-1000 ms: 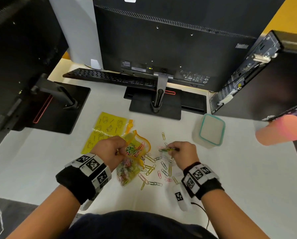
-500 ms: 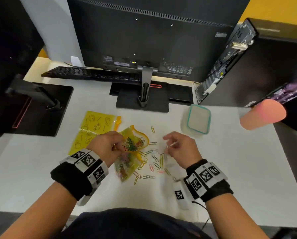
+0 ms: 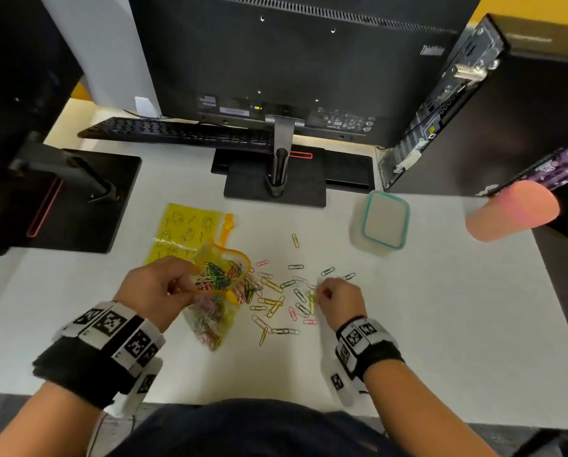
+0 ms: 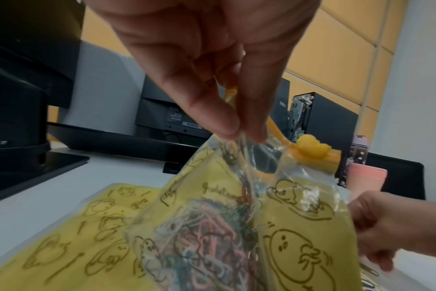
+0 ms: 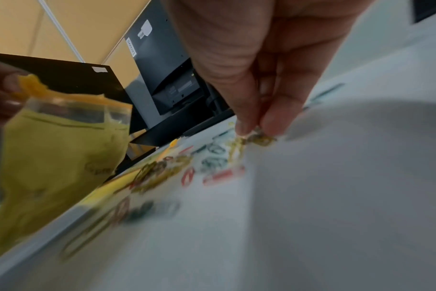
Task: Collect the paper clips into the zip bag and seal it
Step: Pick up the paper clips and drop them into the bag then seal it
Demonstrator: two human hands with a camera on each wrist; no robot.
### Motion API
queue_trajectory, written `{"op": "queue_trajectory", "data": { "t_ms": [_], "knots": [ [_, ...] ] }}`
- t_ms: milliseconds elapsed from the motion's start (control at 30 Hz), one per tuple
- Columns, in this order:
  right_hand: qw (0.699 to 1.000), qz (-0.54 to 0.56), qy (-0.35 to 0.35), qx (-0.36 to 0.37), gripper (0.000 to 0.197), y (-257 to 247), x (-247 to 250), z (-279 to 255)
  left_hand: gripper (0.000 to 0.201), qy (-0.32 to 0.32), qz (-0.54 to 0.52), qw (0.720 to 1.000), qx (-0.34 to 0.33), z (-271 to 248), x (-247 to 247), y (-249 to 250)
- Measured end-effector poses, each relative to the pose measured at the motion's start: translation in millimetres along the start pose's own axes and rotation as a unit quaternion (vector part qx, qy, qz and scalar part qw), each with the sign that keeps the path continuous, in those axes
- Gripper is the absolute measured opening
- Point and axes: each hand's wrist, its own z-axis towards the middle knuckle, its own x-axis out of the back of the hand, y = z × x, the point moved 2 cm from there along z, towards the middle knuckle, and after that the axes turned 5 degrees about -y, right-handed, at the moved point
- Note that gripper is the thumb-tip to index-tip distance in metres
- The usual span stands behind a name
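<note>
L hand (image 3: 157, 288) pinches zip bag (image 3: 221, 275) rim, mouth open, clips inside. R hand (image 3: 338, 296) fingertips pinching a paper clip (image 5: 260, 138) on table (image 3: 441, 324), loose clips beside bag.

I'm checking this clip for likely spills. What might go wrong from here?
1. The left hand holds the open zip bag by one pinched spot of its rim, and clips already fill it; if the bag tips, they may slide back out.
2. The right hand pinches a few loose paper clips at once; some may drop on the way.
3. A far clip could be overlooked.
</note>
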Motion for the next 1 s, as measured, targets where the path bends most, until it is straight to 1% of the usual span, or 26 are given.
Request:
{"op": "queue_trajectory", "data": {
  "t_ms": [33,67,100,133,167,200,233,267,300,400,500,633,733,833,900,967,1000],
  "knots": [
    [1.0,-0.014,0.012,0.022,0.012,-10.0,2.8,5.9,0.04,0.009,-0.013,1.0,0.01,-2.4,2.0,-2.7],
    [0.998,-0.041,0.011,0.051,0.019,-21.5,2.2,10.3,0.039,0.018,-0.029,0.999,0.02,-5.3,4.1,-5.2],
    [0.993,-0.081,-0.016,0.09,0.032,-34.8,-3.3,13.1,0.038,0.026,-0.046,0.998,0.031,-8.0,5.9,-8.7],
    [0.98,-0.123,-0.063,0.143,0.045,-50.0,-12.4,14.1,0.037,0.037,-0.061,0.997,0.039,-10.7,7.8,-12.0],
    [0.958,-0.17,-0.116,0.201,0.057,-65.2,-25.4,14.0,0.037,0.048,-0.073,0.995,0.046,-12.9,9.5,-15.4],
    [0.927,-0.22,-0.158,0.26,0.066,-79.7,-39.9,12.4,0.038,0.058,-0.079,0.994,0.052,-15.4,11.3,-18.0],
    [0.894,-0.269,-0.188,0.305,0.073,-90.2,-55.3,10.7,0.039,0.065,-0.081,0.993,0.059,-17.7,12.7,-20.7],
    [0.87,-0.308,-0.207,0.324,0.076,-96.3,-69.3,9.5,0.039,0.071,-0.082,0.992,0.066,-19.6,13.9,-22.6],
    [0.86,-0.33,-0.219,0.32,0.076,-98.4,-79.7,9.7,0.039,0.076,-0.083,0.991,0.072,-21.3,14.9,-24.1],
    [0.872,-0.333,-0.23,0.277,0.067,-88.7,-89.4,12.3,0.038,0.083,-0.081,0.99,0.084,-25.0,15.9,-28.6],
    [0.878,-0.337,-0.226,0.255,0.06,-69.9,-80.3,14.1,0.041,0.083,-0.071,0.99,0.086,-27.1,13.3,-33.5],
    [0.904,-0.313,-0.214,0.196,0.059,-38.4,-56.5,15.7,0.049,0.072,-0.073,0.993,0.066,-25.4,3.9,-28.5],
    [0.919,-0.298,-0.206,0.152,0.058,-22.8,-40.6,8.9,0.052,0.043,-0.064,0.996,0.04,-20.1,-6.7,-16.3],
    [0.933,-0.271,-0.198,0.128,0.059,-23.8,-30.4,7.2,0.046,-0.009,-0.065,0.998,0.011,-10.4,-17.7,-3.1],
    [0.949,-0.239,-0.16,0.13,0.061,-33.6,-19.3,18.6,0.047,-0.037,-0.071,0.997,-0.001,-1.4,-22.4,3.9],
    [0.961,-0.207,-0.132,0.126,0.063,-44.7,-7.9,39.6,0.043,-0.044,-0.068,0.997,0.008,8.5,-24.5,9.5],
    [0.964,-0.195,-0.136,0.117,0.065,-49.9,-3.7,51.0,0.04,-0.045,-0.059,0.997,0.016,13.1,-25.1,11.9]
  ]
}}
